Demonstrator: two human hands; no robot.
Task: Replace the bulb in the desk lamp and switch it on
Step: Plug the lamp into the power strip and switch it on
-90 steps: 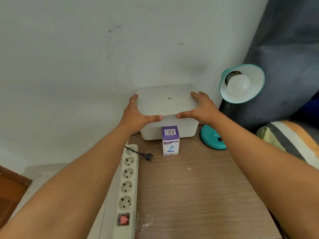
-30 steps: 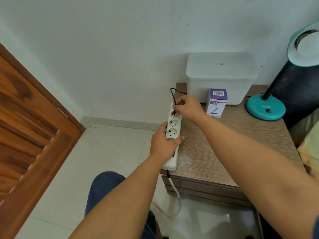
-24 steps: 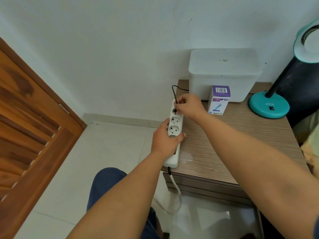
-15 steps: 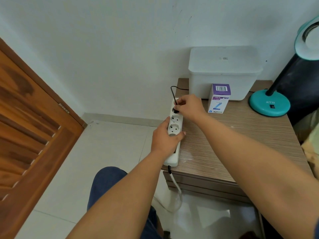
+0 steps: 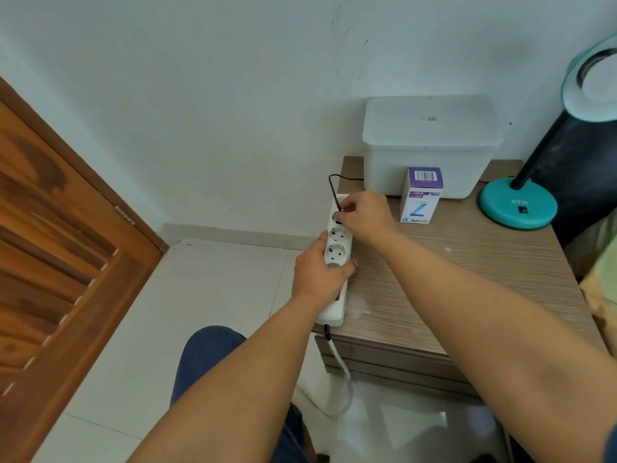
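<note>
A white power strip (image 5: 335, 309) lies along the left edge of the wooden bedside table (image 5: 467, 272). My left hand (image 5: 320, 269) grips the strip around its middle. My right hand (image 5: 364, 215) pinches the lamp's black plug (image 5: 338, 219) at the strip's far socket; its black cable (image 5: 334, 185) loops back toward the wall. The teal desk lamp has its base (image 5: 517, 205) at the table's far right and its shade (image 5: 592, 85), with a white bulb inside, at the frame's right edge. The lamp is unlit.
A white lidded plastic box (image 5: 430, 145) stands against the wall, with a purple and white bulb carton (image 5: 421, 195) in front of it. A wooden door (image 5: 56, 245) is at the left, white floor tiles (image 5: 200, 312) below, and bedding at the right edge.
Three seconds ago both hands held the white box's lid. Since then my left hand took the power strip and my right hand brought the plug to its far socket, where it stays.
</note>
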